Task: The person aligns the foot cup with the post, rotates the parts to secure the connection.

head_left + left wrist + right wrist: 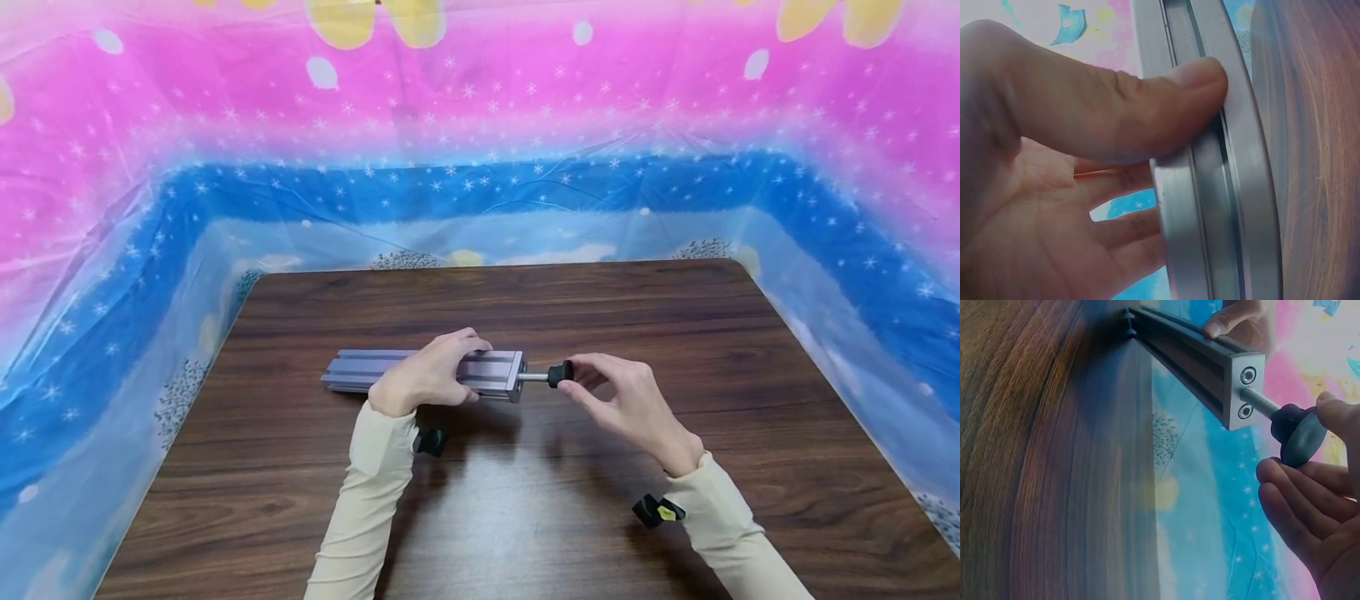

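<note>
The left hand (423, 377) grips a grey aluminium extrusion bar (360, 371) lying on the wooden worktop (525, 517), thumb pressed into its slot. At the bar's right end, the right hand (630, 408) pinches the black knob (560, 374) of a steel rod (534, 377) entering the end plate (1244, 390).

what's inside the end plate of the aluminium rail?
The end plate of the aluminium rail shows two socket screws. A steel shaft enters at the upper one, its black knob at the right hand. How deep the shaft runs is hidden.
</note>
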The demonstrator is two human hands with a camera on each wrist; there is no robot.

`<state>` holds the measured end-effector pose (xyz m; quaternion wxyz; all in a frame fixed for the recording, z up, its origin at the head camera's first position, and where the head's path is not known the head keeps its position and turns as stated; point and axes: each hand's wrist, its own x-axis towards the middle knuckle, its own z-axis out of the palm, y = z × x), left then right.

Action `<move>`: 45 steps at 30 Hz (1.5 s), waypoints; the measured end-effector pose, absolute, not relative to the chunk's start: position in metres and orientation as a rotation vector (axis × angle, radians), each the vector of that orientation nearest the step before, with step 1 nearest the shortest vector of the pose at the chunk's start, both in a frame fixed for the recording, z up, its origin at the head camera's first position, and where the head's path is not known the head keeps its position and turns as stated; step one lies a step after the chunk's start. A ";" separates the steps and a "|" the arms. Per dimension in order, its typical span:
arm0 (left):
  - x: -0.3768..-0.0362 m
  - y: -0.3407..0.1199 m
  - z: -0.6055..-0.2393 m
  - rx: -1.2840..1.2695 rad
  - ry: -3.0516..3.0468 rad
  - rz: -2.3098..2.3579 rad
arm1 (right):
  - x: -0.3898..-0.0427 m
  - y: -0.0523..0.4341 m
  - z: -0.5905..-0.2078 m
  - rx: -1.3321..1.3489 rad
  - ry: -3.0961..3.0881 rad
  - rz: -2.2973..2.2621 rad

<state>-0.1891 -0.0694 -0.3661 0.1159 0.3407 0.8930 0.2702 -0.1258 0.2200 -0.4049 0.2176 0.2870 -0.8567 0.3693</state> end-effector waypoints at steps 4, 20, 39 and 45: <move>-0.189 -0.068 -0.366 1.013 2.625 0.790 | -0.125 0.218 -0.404 0.699 -2.429 1.058; -0.187 -0.069 -0.364 1.012 2.630 0.813 | -0.123 0.224 -0.405 0.916 -2.397 0.974; -0.187 -0.069 -0.364 0.993 2.625 0.780 | -0.126 0.224 -0.406 0.998 -2.253 0.961; -0.187 -0.068 -0.364 0.987 2.616 0.792 | -0.124 0.223 -0.405 0.926 -2.299 0.945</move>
